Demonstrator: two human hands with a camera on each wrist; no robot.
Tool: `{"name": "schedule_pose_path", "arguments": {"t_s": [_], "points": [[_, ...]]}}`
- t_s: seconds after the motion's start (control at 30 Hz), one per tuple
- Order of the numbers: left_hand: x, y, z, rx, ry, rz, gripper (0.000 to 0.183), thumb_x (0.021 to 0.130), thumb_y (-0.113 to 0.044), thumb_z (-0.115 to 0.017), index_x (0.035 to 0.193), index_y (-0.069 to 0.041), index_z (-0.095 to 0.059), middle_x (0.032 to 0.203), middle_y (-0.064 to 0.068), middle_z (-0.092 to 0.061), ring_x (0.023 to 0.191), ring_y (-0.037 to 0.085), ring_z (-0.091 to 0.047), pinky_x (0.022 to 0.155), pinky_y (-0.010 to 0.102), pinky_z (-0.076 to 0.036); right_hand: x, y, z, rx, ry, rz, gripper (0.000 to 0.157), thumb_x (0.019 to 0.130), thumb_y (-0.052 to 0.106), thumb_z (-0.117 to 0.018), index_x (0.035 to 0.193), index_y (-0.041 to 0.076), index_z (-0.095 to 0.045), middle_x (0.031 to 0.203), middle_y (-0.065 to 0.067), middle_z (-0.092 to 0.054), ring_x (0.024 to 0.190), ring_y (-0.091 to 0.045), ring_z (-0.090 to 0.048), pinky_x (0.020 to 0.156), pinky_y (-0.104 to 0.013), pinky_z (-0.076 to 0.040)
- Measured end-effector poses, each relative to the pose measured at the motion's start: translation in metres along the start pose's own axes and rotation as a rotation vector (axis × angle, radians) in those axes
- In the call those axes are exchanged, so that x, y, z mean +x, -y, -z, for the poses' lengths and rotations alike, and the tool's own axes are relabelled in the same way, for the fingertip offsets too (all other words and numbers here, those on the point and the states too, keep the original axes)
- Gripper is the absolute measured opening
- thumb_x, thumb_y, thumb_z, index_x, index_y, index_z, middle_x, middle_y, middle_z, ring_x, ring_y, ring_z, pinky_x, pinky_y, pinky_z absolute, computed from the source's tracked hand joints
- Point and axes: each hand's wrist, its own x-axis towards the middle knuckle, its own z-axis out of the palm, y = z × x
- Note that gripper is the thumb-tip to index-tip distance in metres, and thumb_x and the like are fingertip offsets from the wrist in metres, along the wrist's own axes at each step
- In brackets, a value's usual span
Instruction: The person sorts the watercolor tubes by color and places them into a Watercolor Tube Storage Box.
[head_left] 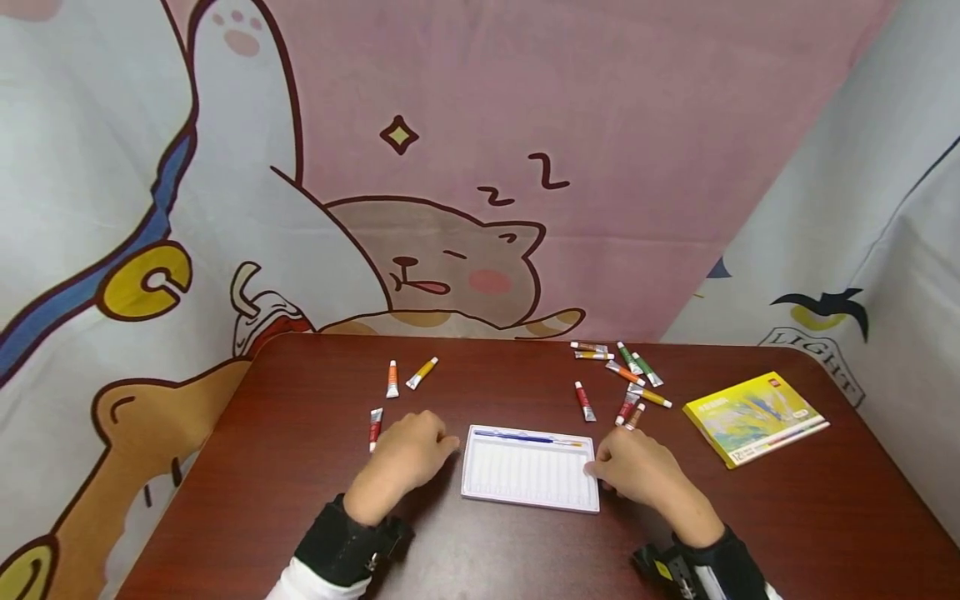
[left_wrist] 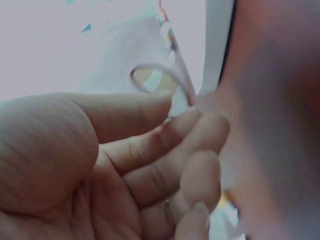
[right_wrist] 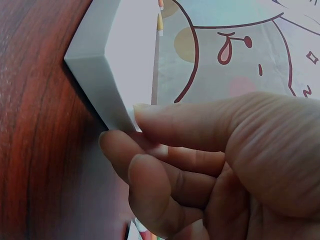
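Observation:
A white ribbed plastic paint tray (head_left: 525, 483) lies flat in the middle of the table, a thin blue paintbrush (head_left: 513, 436) along its far side. My right hand (head_left: 641, 471) pinches the tray's right edge. In the right wrist view, the thumb (right_wrist: 180, 122) is on the rim and the fingers curl below it. My left hand (head_left: 411, 450) hovers just left of the tray, apart from it. Its fingers (left_wrist: 200, 175) hang loosely curled with nothing between them. Next to that hand lies a red paint tube (head_left: 376, 427).
An orange tube (head_left: 392, 380) and a yellow tube (head_left: 422, 373) lie at the back left. Several paint tubes (head_left: 626, 372) are scattered behind the right hand, with a red tube (head_left: 584, 402) nearer the tray. A yellow paint box (head_left: 753, 417) lies at the right of the brown table (head_left: 247, 500).

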Motion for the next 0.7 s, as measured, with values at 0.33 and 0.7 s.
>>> {"name": "schedule_pose_path", "arguments": {"t_s": [0.33, 0.7], "points": [[0.006, 0.042, 0.038, 0.111, -0.137, 0.213, 0.008, 0.083, -0.011, -0.062, 0.076, -0.008, -0.065, 0.067, 0.01, -0.061, 0.054, 0.025, -0.054, 0.039, 0.04, -0.04, 0.0, 0.0, 0.002, 0.005, 0.013, -0.008, 0.024, 0.08, 0.028, -0.072, 0.06, 0.019, -0.062, 0.051, 0.002, -0.057, 0.044, -0.013, -0.05, 0.042, -0.029, -0.038], [0.01, 0.069, 0.042, 0.116, -0.051, 0.325, 0.019, 0.086, -0.023, -0.064, 0.076, -0.006, -0.063, 0.079, 0.016, -0.064, 0.066, 0.032, -0.057, 0.053, 0.05, -0.045, 0.0, 0.0, 0.0, 0.005, 0.005, -0.001, 0.024, 0.08, 0.029, -0.073, 0.061, 0.019, -0.062, 0.051, 0.002, -0.056, 0.043, -0.012, -0.05, 0.042, -0.029, -0.038]]}}
